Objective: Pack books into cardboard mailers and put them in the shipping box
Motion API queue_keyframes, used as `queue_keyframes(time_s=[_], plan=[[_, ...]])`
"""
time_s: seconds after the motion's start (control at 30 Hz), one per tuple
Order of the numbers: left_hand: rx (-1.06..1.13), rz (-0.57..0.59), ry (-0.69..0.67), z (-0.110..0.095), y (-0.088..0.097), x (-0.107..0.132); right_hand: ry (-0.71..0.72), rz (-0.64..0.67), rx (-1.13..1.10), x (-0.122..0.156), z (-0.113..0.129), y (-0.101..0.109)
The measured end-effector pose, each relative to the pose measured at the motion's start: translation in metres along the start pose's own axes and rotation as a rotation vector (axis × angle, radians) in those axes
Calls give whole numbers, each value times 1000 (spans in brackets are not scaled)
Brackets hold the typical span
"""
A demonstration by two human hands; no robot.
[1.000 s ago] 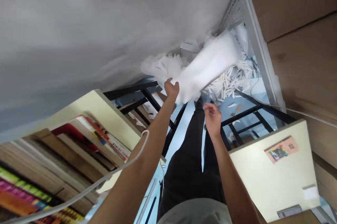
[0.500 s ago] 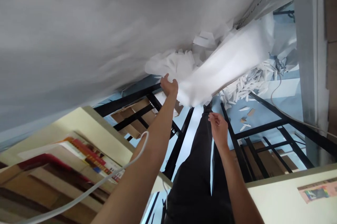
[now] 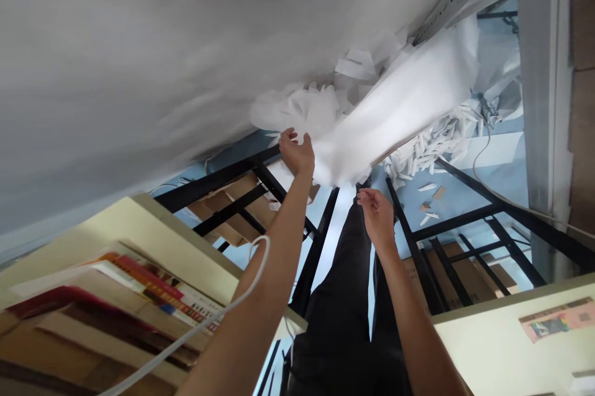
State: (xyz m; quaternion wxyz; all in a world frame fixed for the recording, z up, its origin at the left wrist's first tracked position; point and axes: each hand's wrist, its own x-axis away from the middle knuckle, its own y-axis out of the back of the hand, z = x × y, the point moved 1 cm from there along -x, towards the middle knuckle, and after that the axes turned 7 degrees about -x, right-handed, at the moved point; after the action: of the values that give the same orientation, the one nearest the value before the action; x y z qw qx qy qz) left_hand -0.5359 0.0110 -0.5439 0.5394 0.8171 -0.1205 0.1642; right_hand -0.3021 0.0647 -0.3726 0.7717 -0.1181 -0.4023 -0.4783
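Note:
My left hand (image 3: 296,153) is raised in front of a bunched heap of white paper-like strips (image 3: 313,108), with thumb and fingers apart; it looks empty, and I cannot tell whether the fingertips touch the strips. Right of that heap a wide white sheet (image 3: 409,98) slopes down from the upper right. Below the sheet's lower edge is my right hand (image 3: 379,217), above the dark trousers (image 3: 339,272). Its fingers are pinched together, and whatever may lie between them is too small or hidden to make out.
A large white sheet surface (image 3: 139,43) fills the upper left. White offcuts (image 3: 427,145) are piled on the blue floor (image 3: 506,179). Black metal frames (image 3: 320,241) with cardboard boxes (image 3: 232,207) stand on both sides. A cream shelf (image 3: 158,216) holds books; a white cable (image 3: 195,328) crosses it.
My right hand has moved slightly up and left, its fingers still pinched. The left hand stays by the strips, its fingers a little more spread. The view has shifted slightly.

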Motion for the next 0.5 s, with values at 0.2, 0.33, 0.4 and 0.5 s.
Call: queue_keyframes(time_s=[0.2, 0.33, 0.4, 0.5], plan=[[-374, 191, -208, -8, 7, -28, -16, 44, 23, 2, -8, -5], [-287, 101, -140, -9, 25, -30, -37, 49, 27, 4, -13, -6], [-150, -49, -128, -14, 41, -13, -36, 56, 24, 4, -11, -6], [-22, -247, -85, -30, 72, 31, -14, 66, 2, 1, -2, -7]])
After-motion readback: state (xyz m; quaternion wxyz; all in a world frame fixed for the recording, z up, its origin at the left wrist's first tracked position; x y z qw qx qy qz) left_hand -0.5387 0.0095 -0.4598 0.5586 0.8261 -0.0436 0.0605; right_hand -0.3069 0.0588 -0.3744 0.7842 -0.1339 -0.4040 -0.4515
